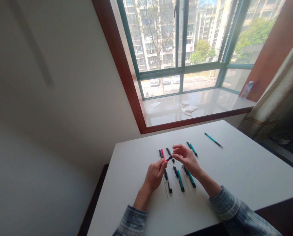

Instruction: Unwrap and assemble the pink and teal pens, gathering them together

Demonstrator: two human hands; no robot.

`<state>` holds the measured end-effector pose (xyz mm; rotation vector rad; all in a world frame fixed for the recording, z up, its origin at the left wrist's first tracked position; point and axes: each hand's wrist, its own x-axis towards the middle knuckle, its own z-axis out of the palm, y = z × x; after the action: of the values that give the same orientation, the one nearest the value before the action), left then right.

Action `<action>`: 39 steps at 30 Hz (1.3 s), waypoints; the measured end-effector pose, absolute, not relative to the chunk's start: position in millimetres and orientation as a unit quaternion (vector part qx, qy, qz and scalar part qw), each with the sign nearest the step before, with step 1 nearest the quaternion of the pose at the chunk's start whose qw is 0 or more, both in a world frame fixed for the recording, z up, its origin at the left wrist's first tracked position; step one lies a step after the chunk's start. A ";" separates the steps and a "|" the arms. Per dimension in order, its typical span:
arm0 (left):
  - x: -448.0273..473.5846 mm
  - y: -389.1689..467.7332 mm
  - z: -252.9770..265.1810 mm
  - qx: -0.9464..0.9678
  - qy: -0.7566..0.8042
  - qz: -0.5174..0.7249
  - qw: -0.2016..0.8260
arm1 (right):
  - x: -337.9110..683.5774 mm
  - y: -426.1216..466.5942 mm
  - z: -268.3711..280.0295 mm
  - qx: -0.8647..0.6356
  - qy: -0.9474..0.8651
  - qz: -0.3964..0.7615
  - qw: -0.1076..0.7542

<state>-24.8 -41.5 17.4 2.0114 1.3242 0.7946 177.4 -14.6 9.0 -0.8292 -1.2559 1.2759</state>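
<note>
The left hand (155,175) pinches a pen (167,159), the half-curled right hand (187,160) maybe too; one blue pen (213,140) looks whole, bits (180,181) are left.

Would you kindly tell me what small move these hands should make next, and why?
Perhaps the right hand should gently twist the black section of the held pen, since it sits close to that section while the left hand grips the pink part.

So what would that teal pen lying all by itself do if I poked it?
The teal pen would probably roll, since it looks slim and rod-like and lies on a smooth-looking white table. It's likely stiff, because it looks straight from end to end. Being so thin, it's probably light too.
</note>
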 end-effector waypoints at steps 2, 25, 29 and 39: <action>-25.1 -41.5 17.2 0.756 0.499 0.299 0.302 | 178.1 -14.4 9.2 -0.344 -0.521 0.551 0.554; -26.5 -37.4 11.8 0.622 0.466 0.423 0.465 | 216.6 8.9 2.9 -0.302 -0.281 0.602 0.683; -29.7 -30.8 14.4 0.484 0.416 0.529 0.559 | 221.1 10.8 1.8 -0.303 -0.254 0.600 0.695; -30.1 -33.2 18.0 0.452 0.386 0.554 0.583 | 246.5 -22.1 2.7 -0.491 -0.390 0.478 0.615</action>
<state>-30.1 -33.2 18.0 1.0542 0.9007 1.2941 246.5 -22.1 2.7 -1.1300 -0.8980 1.1016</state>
